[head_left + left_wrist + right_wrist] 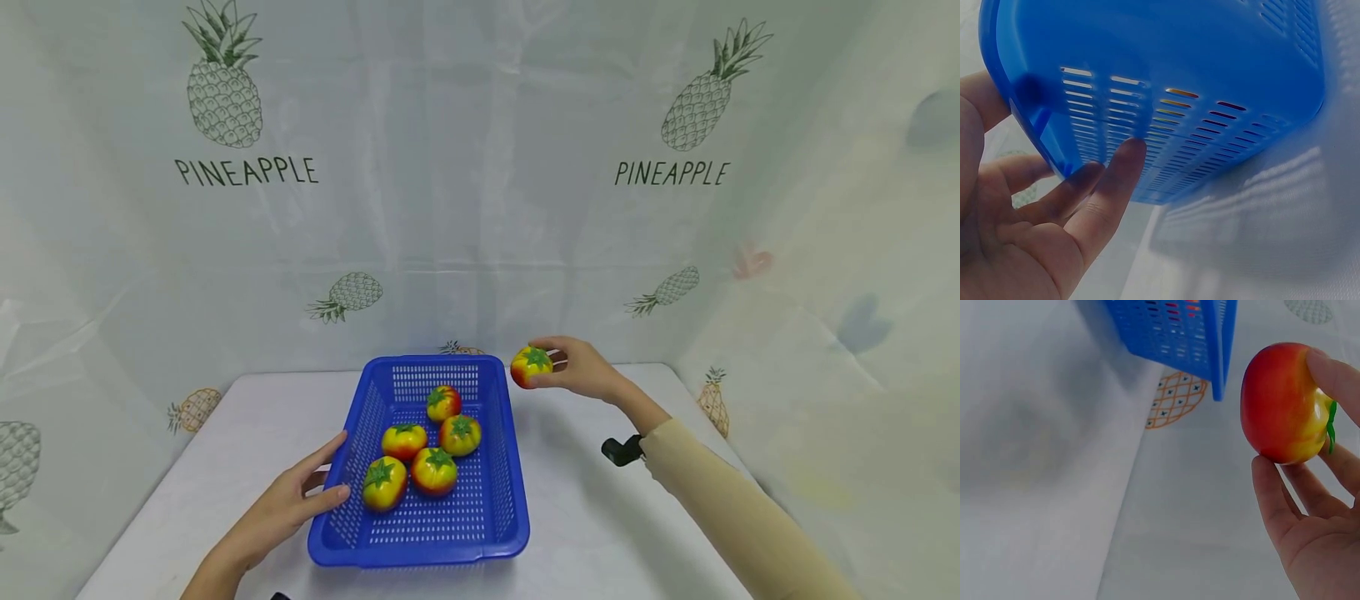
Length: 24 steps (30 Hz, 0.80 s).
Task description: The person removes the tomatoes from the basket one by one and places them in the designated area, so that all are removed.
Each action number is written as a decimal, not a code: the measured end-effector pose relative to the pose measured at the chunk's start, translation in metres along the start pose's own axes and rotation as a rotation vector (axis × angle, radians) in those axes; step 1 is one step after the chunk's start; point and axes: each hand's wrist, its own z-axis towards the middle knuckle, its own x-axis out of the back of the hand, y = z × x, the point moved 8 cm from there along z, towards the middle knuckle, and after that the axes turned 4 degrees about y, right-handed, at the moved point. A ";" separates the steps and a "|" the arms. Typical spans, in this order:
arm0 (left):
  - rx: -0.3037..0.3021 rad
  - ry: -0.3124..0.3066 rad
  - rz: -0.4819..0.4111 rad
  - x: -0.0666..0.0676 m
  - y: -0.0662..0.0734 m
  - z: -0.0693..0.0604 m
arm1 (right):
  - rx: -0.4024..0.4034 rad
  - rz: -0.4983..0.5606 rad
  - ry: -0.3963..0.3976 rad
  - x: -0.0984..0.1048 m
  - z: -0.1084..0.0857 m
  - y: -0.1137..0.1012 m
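Observation:
My right hand (581,368) holds a red-and-yellow tomato (531,367) with a green leafy top, raised beyond the right rim of a blue basket (517,500). In the right wrist view, the thumb and fingertips of that hand pinch the tomato (1282,403) around its sides. My left hand (281,504) grips the basket's left rim. The left wrist view shows its thumb over the rim and other fingers (1124,159) against the slotted outer wall. Inside the basket lie several similar tomatoes (433,472), grouped toward its left and middle.
The basket stands on a white-covered table (600,517). Behind and beside the table hangs a pale curtain (465,208) printed with pineapples. A black device (622,451) is strapped at my right wrist.

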 end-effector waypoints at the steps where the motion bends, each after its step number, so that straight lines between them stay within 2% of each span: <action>1: 0.001 0.001 -0.001 0.000 0.000 0.000 | -0.001 -0.002 0.001 0.001 -0.001 0.002; 16: 0.008 0.001 -0.021 -0.002 -0.001 0.000 | -0.030 -0.003 0.007 0.005 -0.014 0.031; 24: 0.011 0.002 -0.016 -0.001 0.000 0.000 | -0.048 0.004 0.007 0.000 -0.016 0.050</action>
